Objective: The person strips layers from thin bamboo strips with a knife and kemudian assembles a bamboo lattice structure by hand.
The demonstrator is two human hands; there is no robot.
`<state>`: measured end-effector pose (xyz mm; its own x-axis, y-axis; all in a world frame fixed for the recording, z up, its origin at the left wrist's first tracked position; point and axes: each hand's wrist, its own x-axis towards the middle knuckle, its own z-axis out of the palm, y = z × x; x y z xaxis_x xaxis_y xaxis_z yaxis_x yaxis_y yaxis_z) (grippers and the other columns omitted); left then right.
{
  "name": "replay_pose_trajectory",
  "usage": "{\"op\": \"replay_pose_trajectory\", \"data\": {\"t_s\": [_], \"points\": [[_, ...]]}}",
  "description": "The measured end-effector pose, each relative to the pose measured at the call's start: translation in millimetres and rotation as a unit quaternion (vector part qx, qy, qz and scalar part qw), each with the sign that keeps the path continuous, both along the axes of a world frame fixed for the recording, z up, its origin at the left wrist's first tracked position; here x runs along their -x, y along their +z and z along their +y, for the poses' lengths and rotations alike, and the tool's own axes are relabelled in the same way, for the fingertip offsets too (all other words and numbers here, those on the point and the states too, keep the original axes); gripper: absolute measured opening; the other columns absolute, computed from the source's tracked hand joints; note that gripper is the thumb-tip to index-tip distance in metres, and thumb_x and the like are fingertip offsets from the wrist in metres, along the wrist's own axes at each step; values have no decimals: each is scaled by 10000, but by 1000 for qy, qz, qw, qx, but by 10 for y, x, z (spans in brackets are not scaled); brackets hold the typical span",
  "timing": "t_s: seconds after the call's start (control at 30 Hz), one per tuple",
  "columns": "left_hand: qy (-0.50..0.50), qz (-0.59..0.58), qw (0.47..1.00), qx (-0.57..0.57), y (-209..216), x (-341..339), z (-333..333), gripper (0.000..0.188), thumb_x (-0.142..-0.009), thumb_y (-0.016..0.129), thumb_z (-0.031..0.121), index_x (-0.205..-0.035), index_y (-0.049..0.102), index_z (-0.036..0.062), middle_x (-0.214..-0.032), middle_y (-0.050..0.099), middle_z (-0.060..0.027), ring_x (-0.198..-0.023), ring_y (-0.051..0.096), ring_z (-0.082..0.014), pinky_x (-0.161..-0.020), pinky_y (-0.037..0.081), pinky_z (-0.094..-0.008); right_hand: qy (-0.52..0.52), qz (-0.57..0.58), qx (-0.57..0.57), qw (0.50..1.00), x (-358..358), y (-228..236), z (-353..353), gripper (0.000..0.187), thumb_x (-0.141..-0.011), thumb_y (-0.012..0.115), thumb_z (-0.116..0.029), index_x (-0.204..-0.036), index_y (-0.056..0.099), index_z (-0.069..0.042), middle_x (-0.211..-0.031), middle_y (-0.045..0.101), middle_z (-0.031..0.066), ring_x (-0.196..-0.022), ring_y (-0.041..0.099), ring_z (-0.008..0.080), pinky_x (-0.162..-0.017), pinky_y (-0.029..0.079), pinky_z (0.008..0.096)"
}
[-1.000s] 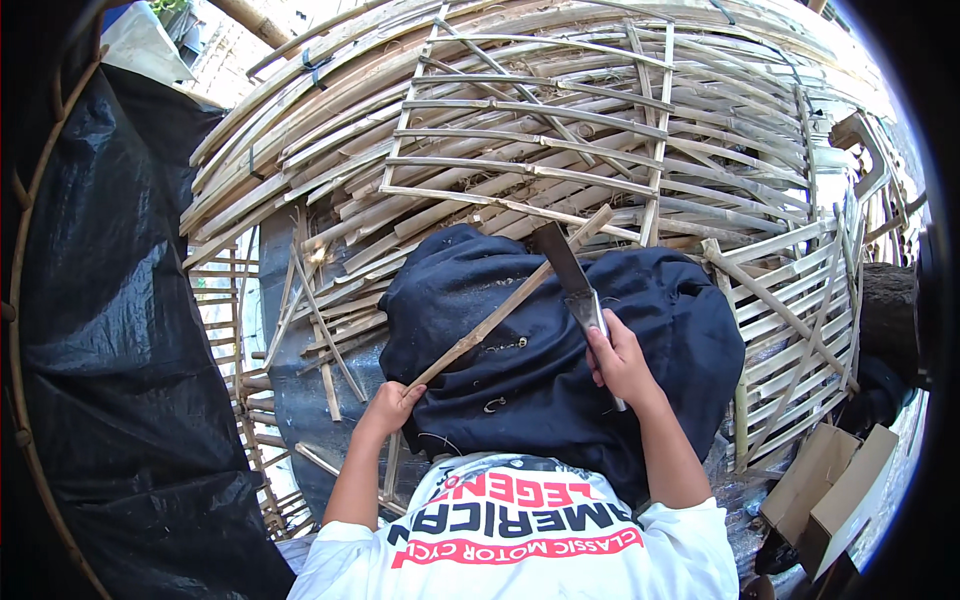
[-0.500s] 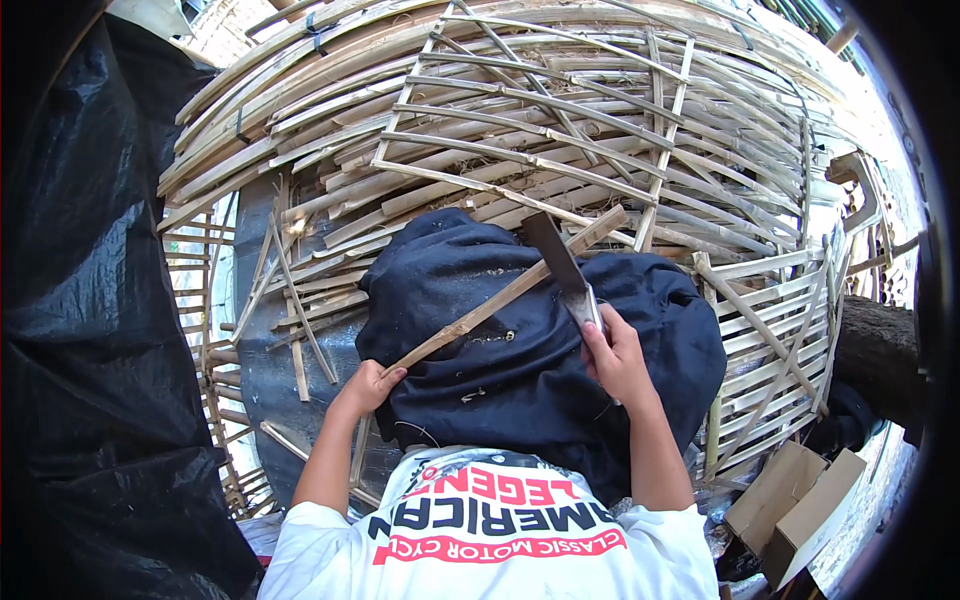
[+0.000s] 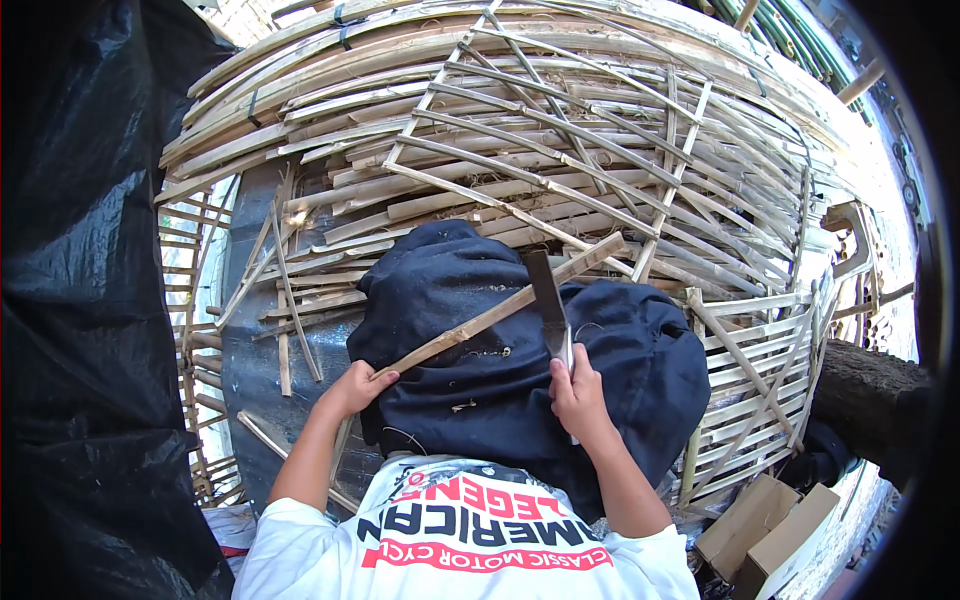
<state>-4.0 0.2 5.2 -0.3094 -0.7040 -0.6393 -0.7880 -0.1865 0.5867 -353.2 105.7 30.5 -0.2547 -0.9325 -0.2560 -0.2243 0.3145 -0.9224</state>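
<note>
My left hand (image 3: pixel 358 388) is closed round the near end of a split bamboo strip (image 3: pixel 465 328). The strip slants up to the right, over the dark cloth (image 3: pixel 450 395) draped across my lap. In my right hand (image 3: pixel 580 395) is a broad-bladed knife (image 3: pixel 547 295) with a pale handle, its dark rectangular blade pointing away from me. The blade overlaps the strip near its far end; whether they touch I cannot tell. Small pale shavings lie on the cloth.
Long bamboo strips (image 3: pixel 340 145) are piled ahead, with a slatted bamboo frame (image 3: pixel 540 150) on top. A second slatted panel (image 3: pixel 750 360) stands at right, near an open cardboard box (image 3: pixel 760 530). Black plastic sheeting (image 3: pixel 90 300) hangs at left.
My right hand and the knife have come nearer to me and slightly left, with the blade more upright. My left hand keeps its grip on the strip. The whole view has shifted slightly.
</note>
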Motion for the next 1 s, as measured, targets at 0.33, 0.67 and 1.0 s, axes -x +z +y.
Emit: {"op": "replay_pose_trajectory", "data": {"t_s": [0.33,0.67,1.0], "points": [[-2,17,999,43,-122,-70,35,694,-862,625,526,-526,441,-54,-453,305,-55,-479,318,-101,-437,309,-352,-16,-70,-41,997,-196,201,-23,180,-987,486,-208,-924,486,-39,-585,510,16,-463,480,63,-415,385,233],[-8,-13,997,73,-34,-10,64,683,-848,627,530,-557,498,-73,-446,354,-149,-439,330,-189,-454,348,-386,-41,-78,-35,995,-211,96,3,191,-992,473,-231,-992,462,-40,-580,511,17,-440,480,77,-407,380,229],[1,-20,997,72,-17,4,66,701,-851,621,538,-547,478,-78,-446,343,-163,-435,326,-211,-452,353,-388,-39,-90,-38,994,-228,68,-87,210,-1006,431,-240,-1010,458,-32,-562,485,25,-437,478,85,-405,386,230]]}}
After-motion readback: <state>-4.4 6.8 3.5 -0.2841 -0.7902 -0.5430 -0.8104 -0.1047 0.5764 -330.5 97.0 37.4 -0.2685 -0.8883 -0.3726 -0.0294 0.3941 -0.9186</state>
